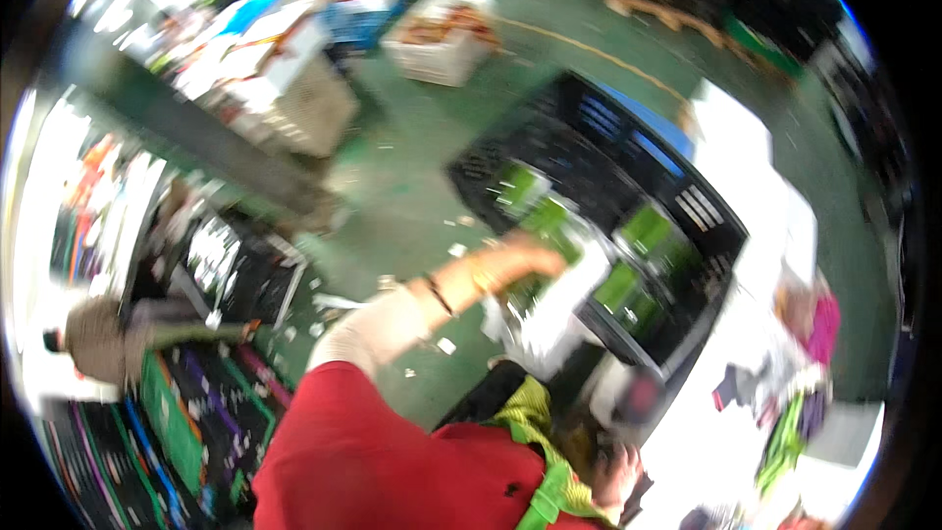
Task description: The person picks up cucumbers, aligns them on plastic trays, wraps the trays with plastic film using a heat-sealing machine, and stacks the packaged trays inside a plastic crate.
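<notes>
My left arm stretches over the near side of a black plastic crate (549, 118). My left hand (538, 257), blurred by motion, appears closed on a clear plastic bag (549, 329) with something green in it, which hangs at the crate's near edge. Inside the crate lie several clear packs with green contents, among them a far-left pack (520, 188) and two right-hand ones, a larger pack (653, 234) and a nearer pack (626, 292). Close to my body, low in the picture, is my right hand (618, 479), next to a dark object; its grip is too blurred to make out.
White surfaces (751, 226) run along the crate's right side, with cloths and a pink item (822, 329) farther right. A white crate (442, 39) stands on the green floor ahead. At left are a grey post (206, 128), a person (98, 339) and stacked dark crates (211, 412). Scraps litter the floor.
</notes>
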Demonstrator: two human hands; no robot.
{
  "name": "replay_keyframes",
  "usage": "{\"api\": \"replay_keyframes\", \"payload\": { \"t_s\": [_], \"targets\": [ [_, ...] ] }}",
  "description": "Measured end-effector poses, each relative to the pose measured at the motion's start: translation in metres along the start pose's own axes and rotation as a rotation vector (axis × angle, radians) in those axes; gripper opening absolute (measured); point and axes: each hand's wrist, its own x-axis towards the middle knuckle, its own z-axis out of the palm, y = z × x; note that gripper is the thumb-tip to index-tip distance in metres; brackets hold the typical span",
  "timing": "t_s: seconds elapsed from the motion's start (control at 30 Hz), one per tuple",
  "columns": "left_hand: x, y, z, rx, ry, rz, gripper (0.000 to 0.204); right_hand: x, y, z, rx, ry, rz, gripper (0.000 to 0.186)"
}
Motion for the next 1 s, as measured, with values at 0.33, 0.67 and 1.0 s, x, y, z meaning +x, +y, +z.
{"api": "replay_keyframes", "payload": {
  "t_s": [0.33,0.67,1.0],
  "targets": [
    [0.227,0.01,-0.119,-0.038,0.723,0.182,0.075,-0.012,0.005,0.055,-0.148,-0.09,0.096,0.044],
    [0.362,-0.059,-0.095,0.506,0.817,0.081,0.104,-0.019,0.018,0.075,-0.105,-0.07,0.08,0.055],
    [0.431,-0.092,-0.088,0.833,0.455,-0.247,0.117,-0.036,0.009,0.077,-0.063,-0.12,0.118,0.066]
  ]
}}
